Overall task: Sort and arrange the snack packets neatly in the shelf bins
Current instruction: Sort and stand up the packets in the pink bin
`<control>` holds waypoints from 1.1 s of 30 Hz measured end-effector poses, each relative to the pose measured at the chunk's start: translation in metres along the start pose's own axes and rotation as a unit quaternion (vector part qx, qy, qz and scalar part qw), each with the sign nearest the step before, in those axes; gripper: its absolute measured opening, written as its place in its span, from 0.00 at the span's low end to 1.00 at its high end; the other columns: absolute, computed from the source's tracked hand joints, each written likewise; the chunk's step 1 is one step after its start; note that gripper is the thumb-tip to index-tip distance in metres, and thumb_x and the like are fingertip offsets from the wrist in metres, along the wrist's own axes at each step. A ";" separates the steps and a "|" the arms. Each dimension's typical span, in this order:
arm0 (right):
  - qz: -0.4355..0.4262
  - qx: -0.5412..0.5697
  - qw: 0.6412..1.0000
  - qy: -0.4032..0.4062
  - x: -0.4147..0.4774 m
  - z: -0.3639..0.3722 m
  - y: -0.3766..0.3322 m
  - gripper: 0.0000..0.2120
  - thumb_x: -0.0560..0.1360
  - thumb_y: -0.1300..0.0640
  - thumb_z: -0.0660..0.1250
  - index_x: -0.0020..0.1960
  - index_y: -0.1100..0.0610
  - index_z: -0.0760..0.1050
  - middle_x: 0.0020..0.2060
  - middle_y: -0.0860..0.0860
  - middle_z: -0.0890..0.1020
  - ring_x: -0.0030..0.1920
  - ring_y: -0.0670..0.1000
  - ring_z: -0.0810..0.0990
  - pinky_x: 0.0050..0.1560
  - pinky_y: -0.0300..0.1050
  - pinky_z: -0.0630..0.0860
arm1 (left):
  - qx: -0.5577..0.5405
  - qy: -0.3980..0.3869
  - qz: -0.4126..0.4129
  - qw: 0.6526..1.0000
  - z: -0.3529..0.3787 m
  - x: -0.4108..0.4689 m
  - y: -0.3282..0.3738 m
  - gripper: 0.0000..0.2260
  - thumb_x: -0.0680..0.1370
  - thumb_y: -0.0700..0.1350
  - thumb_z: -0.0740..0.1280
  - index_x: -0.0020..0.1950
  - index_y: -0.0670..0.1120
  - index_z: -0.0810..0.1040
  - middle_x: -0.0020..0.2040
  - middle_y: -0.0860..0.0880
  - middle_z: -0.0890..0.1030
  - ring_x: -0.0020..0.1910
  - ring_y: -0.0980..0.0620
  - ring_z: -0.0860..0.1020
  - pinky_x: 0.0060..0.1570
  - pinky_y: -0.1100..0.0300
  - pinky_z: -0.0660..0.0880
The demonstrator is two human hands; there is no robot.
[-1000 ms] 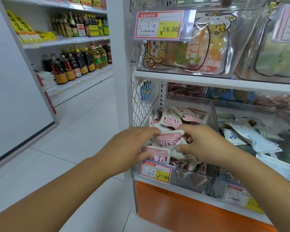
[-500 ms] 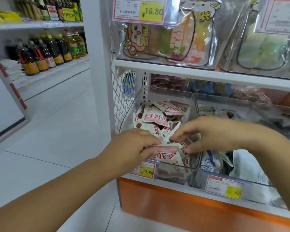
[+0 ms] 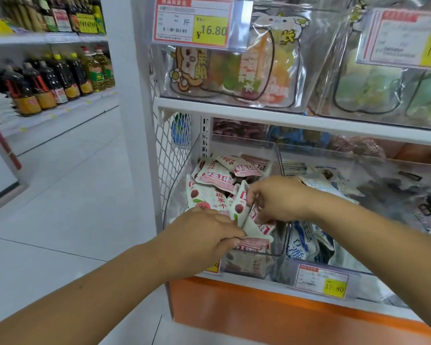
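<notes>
A clear plastic bin [image 3: 278, 170] on the lower shelf holds several small white-and-pink snack packets [image 3: 215, 176]. My left hand [image 3: 204, 235] grips a stack of these packets [image 3: 253, 242] at the bin's front edge. My right hand [image 3: 276, 197] reaches in from the right and pinches one upright packet [image 3: 239, 207] just above the stack. The two hands are close together. The neighbouring bin to the right holds white-and-blue packets [image 3: 301, 242].
The upper shelf [image 3: 284, 118] carries clear bins with large snack bags [image 3: 234, 70] and price tags [image 3: 193, 22]. An orange base panel [image 3: 259, 310] runs below. A white post [image 3: 137, 120] and wire mesh stand left. Across the aisle, bottles [image 3: 60, 78] fill shelves.
My view has moved closer to the bin. The right hand has lifted a packet upright over the stack, and the left hand has stayed at the bin's front holding its packets.
</notes>
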State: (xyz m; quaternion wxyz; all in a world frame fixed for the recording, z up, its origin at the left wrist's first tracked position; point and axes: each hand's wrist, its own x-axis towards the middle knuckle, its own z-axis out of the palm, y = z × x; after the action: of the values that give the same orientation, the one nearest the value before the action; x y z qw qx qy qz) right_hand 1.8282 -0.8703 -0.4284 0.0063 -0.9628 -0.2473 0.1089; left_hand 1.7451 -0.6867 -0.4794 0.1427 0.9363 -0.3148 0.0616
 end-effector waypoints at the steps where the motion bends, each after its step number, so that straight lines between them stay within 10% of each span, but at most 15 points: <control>1: 0.007 0.073 0.997 0.016 -0.006 -0.005 0.002 0.16 0.68 0.54 0.76 0.53 0.44 0.75 0.38 0.42 0.76 0.43 0.47 0.76 0.43 0.42 0.70 | -0.002 0.011 0.000 1.000 0.002 -0.002 0.000 0.17 0.81 0.56 0.53 0.65 0.57 0.76 0.55 0.58 0.80 0.55 0.58 0.74 0.59 0.58 0.68; 7: -0.028 0.287 0.947 0.141 -0.052 -0.035 0.016 0.22 0.72 0.62 0.73 0.59 0.41 0.74 0.35 0.44 0.77 0.32 0.42 0.76 0.40 0.42 0.74 | -0.075 0.095 -0.055 0.991 0.004 -0.009 -0.003 0.14 0.78 0.55 0.64 0.63 0.57 0.77 0.57 0.60 0.76 0.57 0.62 0.69 0.58 0.62 0.69; 14: -0.051 0.396 0.888 0.227 -0.053 -0.010 0.012 0.26 0.72 0.64 0.72 0.60 0.37 0.75 0.40 0.46 0.74 0.38 0.47 0.74 0.45 0.46 0.75 | -0.203 0.144 -0.128 0.960 -0.006 0.005 0.023 0.39 0.66 0.65 0.74 0.72 0.66 0.59 0.64 0.68 0.65 0.63 0.68 0.65 0.62 0.68 0.66; 23: -0.077 0.412 0.900 0.116 -0.053 -0.010 0.010 0.09 0.74 0.61 0.70 0.53 0.51 0.82 0.43 0.43 0.85 0.40 0.39 0.80 0.41 0.31 0.75 | -0.267 0.147 -0.165 0.938 -0.005 0.018 0.009 0.19 0.74 0.46 0.73 0.65 0.55 0.76 0.50 0.61 0.76 0.47 0.69 0.74 0.45 0.76 0.69; 33: -0.074 0.502 0.814 0.284 -0.049 -0.008 0.012 0.09 0.72 0.64 0.72 0.48 0.53 0.84 0.43 0.48 0.86 0.44 0.46 0.83 0.49 0.38 0.78 | -0.266 0.214 -0.165 0.925 -0.007 0.017 0.017 0.27 0.73 0.50 0.73 0.69 0.62 0.68 0.57 0.64 0.75 0.54 0.67 0.73 0.52 0.69 0.72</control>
State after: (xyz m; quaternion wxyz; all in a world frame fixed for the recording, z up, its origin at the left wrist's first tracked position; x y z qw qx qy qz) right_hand 1.7941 -0.9039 -0.4115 0.5667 -0.7928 -0.2159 -0.0614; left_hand 1.7485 -0.7070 -0.4650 0.4585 0.8673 -0.1223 0.1503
